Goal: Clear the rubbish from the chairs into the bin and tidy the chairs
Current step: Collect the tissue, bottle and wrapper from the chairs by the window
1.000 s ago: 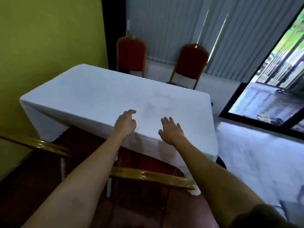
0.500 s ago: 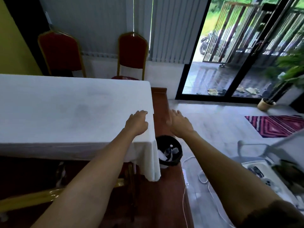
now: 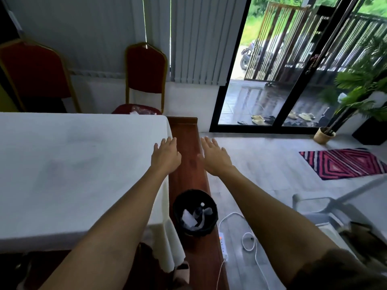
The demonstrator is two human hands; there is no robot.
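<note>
While both arms reach forward, the left hand (image 3: 166,155) and right hand (image 3: 214,156) are spread flat and hold nothing. Rubbish (image 3: 140,110) lies on the far chair's seat (image 3: 137,108), ahead and left of both hands, nearer the left. The bin (image 3: 195,212) sits below, between the forearms.

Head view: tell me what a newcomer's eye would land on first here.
Two bare forearms reach forward mid-frame, left hand and right hand open and empty. Between them on the floor stands a black bin with paper scraps and a bottle inside, beside the white-clothed table. Behind the table, the nearer red chair has clear plastic rubbish on its seat.
</note>
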